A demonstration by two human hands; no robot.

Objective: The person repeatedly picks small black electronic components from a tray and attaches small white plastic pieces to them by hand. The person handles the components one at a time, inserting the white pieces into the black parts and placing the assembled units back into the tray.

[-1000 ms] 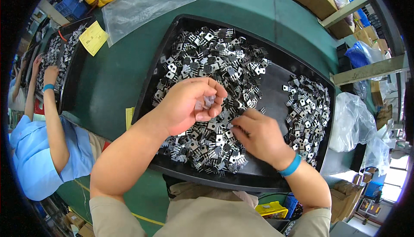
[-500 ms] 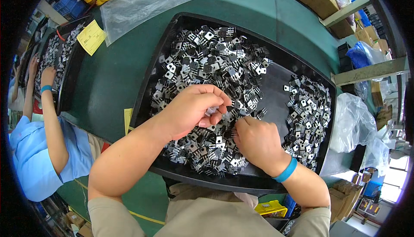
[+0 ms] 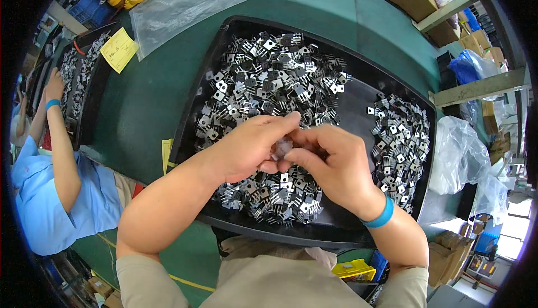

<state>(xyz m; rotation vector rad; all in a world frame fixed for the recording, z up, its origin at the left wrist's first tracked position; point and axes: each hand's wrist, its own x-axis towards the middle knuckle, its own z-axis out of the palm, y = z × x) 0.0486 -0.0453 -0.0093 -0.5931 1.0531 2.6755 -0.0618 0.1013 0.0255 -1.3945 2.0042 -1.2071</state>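
Observation:
My left hand [image 3: 246,148] is curled over the large pile of components, closed around some small pale, translucent pieces [image 3: 282,149]. Against it, my right hand [image 3: 342,165] has its thumb and fingers brought together at those pieces; what it pinches is mostly hidden and blurred. Beneath both hands is a black tray [image 3: 358,103]. Three-legged transistors [image 3: 263,73], black with silvery metal tabs, lie heaped in its left and middle part. A smaller heap of the same transistors [image 3: 399,151] lies along the right side, with a bare strip of tray between the heaps.
A clear plastic bag [image 3: 196,5] and a yellow paper tag [image 3: 119,50] lie on the green table [image 3: 140,106]. At left, a person in blue [image 3: 67,196] reaches into another tray [image 3: 92,95]. Crumpled plastic [image 3: 457,157] sits right of my tray, near a metal post [image 3: 482,88].
My right hand has risen from the transistors to meet my left hand, its fingers now at the pale pieces. My left hand stays nearly in place. The other person's hand has shifted along their tray.

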